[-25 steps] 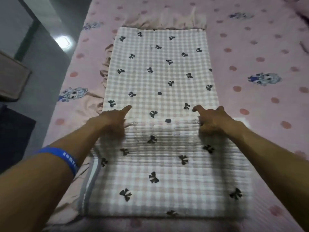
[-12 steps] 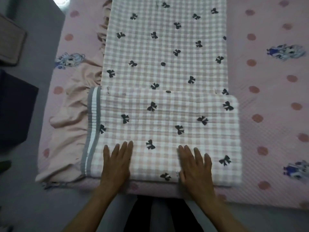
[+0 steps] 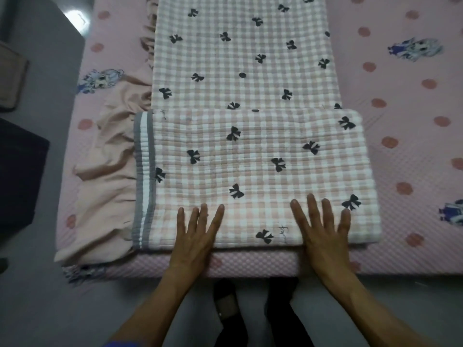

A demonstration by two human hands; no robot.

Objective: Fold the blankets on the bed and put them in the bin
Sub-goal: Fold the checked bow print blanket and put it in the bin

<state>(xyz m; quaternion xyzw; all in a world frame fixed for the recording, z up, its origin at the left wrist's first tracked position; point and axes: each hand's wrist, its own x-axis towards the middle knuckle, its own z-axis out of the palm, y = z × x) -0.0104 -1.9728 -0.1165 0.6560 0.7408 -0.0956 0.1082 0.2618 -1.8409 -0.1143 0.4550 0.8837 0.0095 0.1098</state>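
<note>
Both hands stay flat: left hand, right hand on blanket.

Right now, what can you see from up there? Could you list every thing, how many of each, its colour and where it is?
checked blanket: one, pink and white with black bows, on the bed, its near end folded over the rest.
grey-striped edge: one, grey and white, on the left side of the folded part.
plain cloth: one, pale pink, crumpled on the bed left of the blanket.
bed cover: one, pink with darker dots and blue cartoon figures, under everything.
dark box: one, black, on the floor at far left.
floor: grey, around the bed.
left hand: flat on the blanket's near edge, fingers straight.
right hand: flat on the near edge, fingers spread.
legs: dark, below the bed's edge.
</note>
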